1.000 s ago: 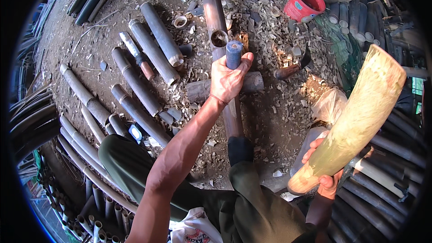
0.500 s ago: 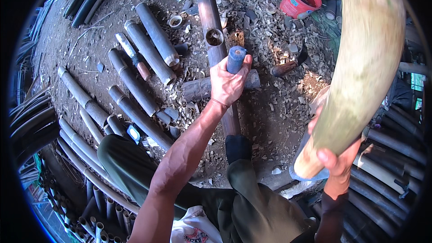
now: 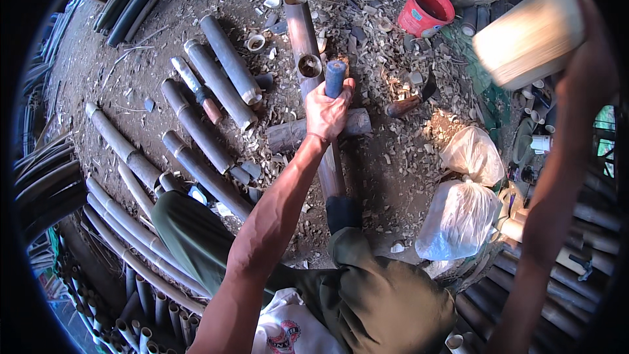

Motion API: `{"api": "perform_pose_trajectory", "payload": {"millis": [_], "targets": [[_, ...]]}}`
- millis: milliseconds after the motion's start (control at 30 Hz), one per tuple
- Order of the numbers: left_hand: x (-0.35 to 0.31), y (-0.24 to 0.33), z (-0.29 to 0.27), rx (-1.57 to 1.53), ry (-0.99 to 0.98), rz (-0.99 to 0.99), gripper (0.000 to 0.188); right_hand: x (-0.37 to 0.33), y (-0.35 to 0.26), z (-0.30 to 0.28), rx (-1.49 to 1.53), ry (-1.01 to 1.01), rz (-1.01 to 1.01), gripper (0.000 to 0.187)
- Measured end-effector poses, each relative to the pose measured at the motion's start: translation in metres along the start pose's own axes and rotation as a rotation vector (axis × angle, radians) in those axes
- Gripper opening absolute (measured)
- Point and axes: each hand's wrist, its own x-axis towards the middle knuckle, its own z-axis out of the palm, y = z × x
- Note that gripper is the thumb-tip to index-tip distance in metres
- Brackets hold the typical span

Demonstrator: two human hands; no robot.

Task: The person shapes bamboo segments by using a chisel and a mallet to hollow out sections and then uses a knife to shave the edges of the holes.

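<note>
My left hand is wrapped round an upright tool by its blue, round handle; the tool's lower end is hidden beneath the hand. It stands over a dark bamboo pole that has two round openings farther up. A short log lies crosswise beneath the pole, and my dark-covered foot rests on its near end. High at the right, my right hand, blurred, grips a thick pale wooden mallet, lifted well away from the pole.
Cut bamboo lengths and a knife with a wrapped handle lie at left. Right of the pole are a curved blade with a wooden handle, a red bucket and tied plastic bags. Wood chips cover the ground.
My right hand has swung the mallet up and away to the far right, uncovering the plastic bags. My left hand keeps its hold on the blue handle.
</note>
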Motion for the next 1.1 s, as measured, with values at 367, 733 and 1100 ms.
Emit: {"api": "perform_pose_trajectory", "payload": {"millis": [367,733,1100], "targets": [[-0.007,0.003,-0.011,-0.227,-0.159,0.030,0.028,-0.085,0.057,0.086,0.553,-0.340,0.236,0.090],[0.118,-0.041,-0.174,1.067,0.433,0.036,0.040,-0.121,0.146,0.298,0.180,-0.308,0.658,0.101],[0.168,-0.069,-0.169,1.095,0.518,0.210,0.069,-0.088,0.024,0.354,0.319,-0.678,0.678,0.120]]}}
